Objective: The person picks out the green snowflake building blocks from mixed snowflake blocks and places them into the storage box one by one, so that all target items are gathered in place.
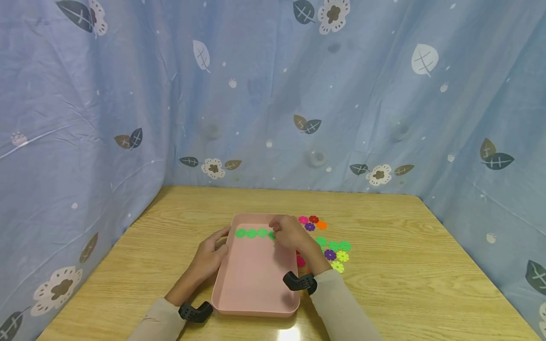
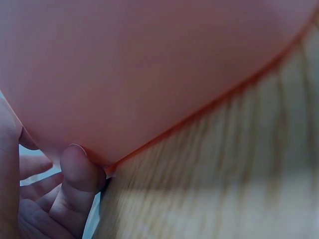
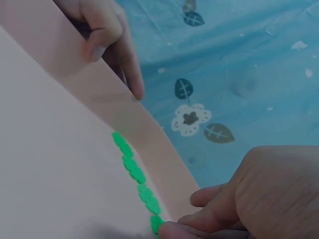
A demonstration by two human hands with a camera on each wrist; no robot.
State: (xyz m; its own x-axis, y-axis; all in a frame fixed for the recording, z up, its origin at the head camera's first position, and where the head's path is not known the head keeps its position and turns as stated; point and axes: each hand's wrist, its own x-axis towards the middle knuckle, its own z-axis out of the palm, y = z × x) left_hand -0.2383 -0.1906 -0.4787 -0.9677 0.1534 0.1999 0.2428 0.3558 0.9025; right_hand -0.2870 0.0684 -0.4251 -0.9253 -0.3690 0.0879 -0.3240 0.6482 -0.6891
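Person's two hands at a shallow rectangular pink tray (image 1: 256, 284) with rounded corners, set on a pale wood-grain table (image 1: 426, 265). The left hand (image 1: 204, 258) grasps the tray's left wall in its far part, thumb over the rim on the inner side and fingers along the outside. The right hand (image 1: 293, 234) reaches over the tray's right wall to the far right part of the floor; its fingers are curled, and thumb and fingertip pinch the fourth green disc (image 1: 272, 235), a thin, flower-shaped piece partly hidden by the hand. This piece forms the right end of a row along the tray's far wall; to its left lie three matching notched green discs (image 1: 251, 233), flat and closely set in a nearly straight line.

On the table to the right of the tray lie further flower-shaped discs. The far cluster comprises a pink disc (image 1: 303, 219), a red disc (image 1: 313, 219), a dark purple disc (image 1: 310, 227) and an orange disc (image 1: 322, 225). Nearer are loose green discs (image 1: 345, 246), a second purple disc (image 1: 330, 255) and two yellow discs (image 1: 342, 256); other pieces are partly hidden by the right forearm. Both arms show beige sleeves (image 1: 345, 308) and black wrist mounts (image 1: 195, 312). Beyond the table hangs a blue fabric curtain (image 1: 256, 94) printed with leaves and white flowers.
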